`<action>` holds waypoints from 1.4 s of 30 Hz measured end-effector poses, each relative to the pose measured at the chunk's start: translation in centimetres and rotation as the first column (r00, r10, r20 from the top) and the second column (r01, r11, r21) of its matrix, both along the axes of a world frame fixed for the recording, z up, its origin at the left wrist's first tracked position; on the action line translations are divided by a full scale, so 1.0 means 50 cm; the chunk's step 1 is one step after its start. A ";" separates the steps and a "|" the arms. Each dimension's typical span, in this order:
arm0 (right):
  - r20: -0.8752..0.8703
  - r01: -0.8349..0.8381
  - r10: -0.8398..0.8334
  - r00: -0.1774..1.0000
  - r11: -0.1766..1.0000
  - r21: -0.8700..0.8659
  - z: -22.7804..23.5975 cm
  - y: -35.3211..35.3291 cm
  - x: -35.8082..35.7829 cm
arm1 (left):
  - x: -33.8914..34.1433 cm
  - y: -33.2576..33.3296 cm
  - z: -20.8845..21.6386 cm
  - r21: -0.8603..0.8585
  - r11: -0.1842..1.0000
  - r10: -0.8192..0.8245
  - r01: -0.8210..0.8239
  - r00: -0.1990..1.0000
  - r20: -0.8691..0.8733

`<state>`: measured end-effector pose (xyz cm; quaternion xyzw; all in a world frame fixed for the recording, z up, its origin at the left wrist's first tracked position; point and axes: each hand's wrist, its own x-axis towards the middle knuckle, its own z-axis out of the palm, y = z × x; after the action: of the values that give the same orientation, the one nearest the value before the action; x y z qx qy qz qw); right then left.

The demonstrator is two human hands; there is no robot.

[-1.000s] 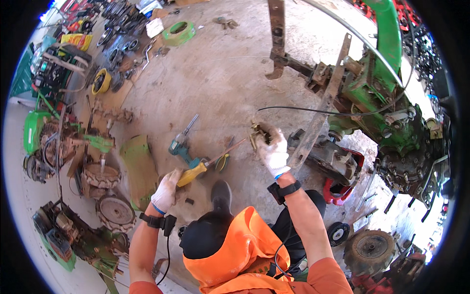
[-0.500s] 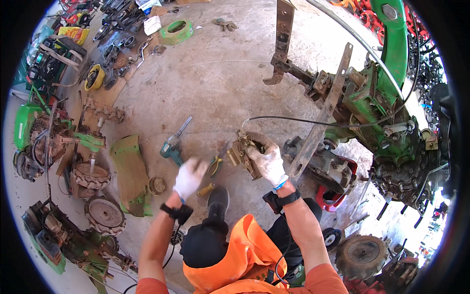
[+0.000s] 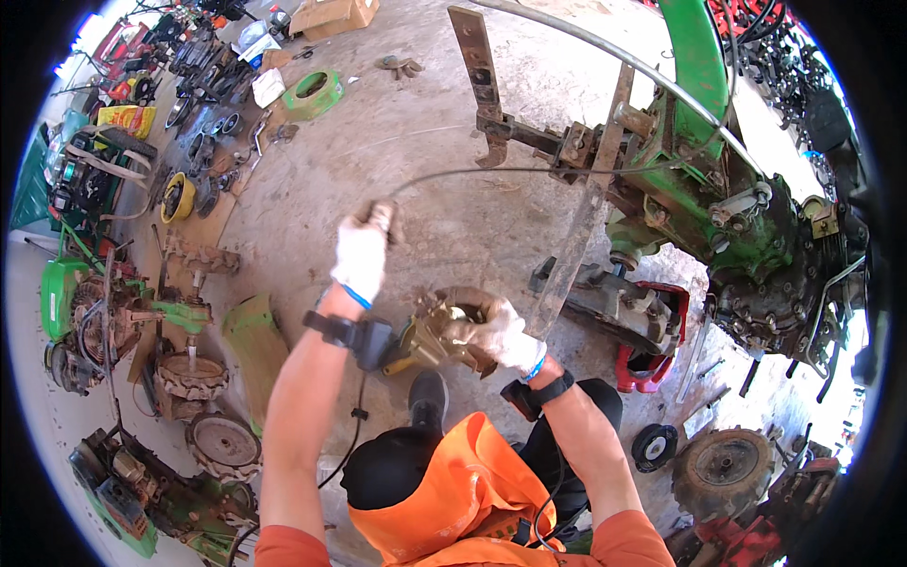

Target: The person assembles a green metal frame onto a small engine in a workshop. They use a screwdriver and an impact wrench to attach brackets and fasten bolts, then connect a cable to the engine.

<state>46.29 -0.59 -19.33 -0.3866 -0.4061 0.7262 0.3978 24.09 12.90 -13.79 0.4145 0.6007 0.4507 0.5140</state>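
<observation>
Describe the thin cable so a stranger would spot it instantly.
Find the big green machine on the right. From there a thin dark cable arcs leftward to the left hand. It is far slimmer and darker than the pale metal rod curving above it.

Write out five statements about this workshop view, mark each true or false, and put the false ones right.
1. The right hand holds a yellowish metal part. True.
2. A dark cable stretches from the left hand toward the green machine. True.
3. Both hands are bare. False: both wear white gloves.
4. The green ring lies right of the green machine. False: it lies to the machine's left.
5. The cardboard box is near the picture's lower edge. False: the upper edge.
</observation>
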 end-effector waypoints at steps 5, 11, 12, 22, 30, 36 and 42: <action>-0.026 -0.007 0.006 1.000 0.999 -0.049 -0.021 -0.021 0.004 | -0.072 0.078 0.018 0.064 0.995 -0.059 0.073 0.980 -0.189; 0.033 -0.019 0.026 0.999 0.984 -0.179 -0.019 -0.014 0.001 | -0.086 0.044 -0.041 -0.070 0.936 -0.311 0.344 0.720 -0.620; 0.048 -0.010 0.019 0.999 0.984 -0.179 -0.016 -0.014 -0.001 | -0.085 0.030 -0.054 -0.048 0.924 -0.317 0.378 0.691 -0.650; -0.097 0.100 -0.133 0.986 0.952 -0.289 -0.047 -0.021 -0.042 | -0.104 -0.227 -0.085 -0.293 0.813 -0.545 0.504 0.835 -0.076; -0.337 0.098 -0.181 0.924 0.964 -0.249 -0.095 -0.006 -0.083 | -0.149 -0.307 -0.126 -0.272 0.877 -0.390 0.396 0.918 0.075; 0.474 -0.029 -0.103 0.874 0.964 0.263 -0.125 -0.005 -0.143 | -0.173 -0.332 -0.191 -0.329 0.897 -0.228 0.294 0.948 0.224; 0.658 -0.135 -0.139 0.740 0.928 0.348 -0.129 0.017 -0.145 | -0.144 -0.323 -0.249 -0.316 0.903 -0.044 0.292 0.794 0.607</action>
<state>39.06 0.26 -25.76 -0.5400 -0.6517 0.4460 0.2911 16.91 -3.27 -26.24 0.1960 0.4504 0.3774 0.7851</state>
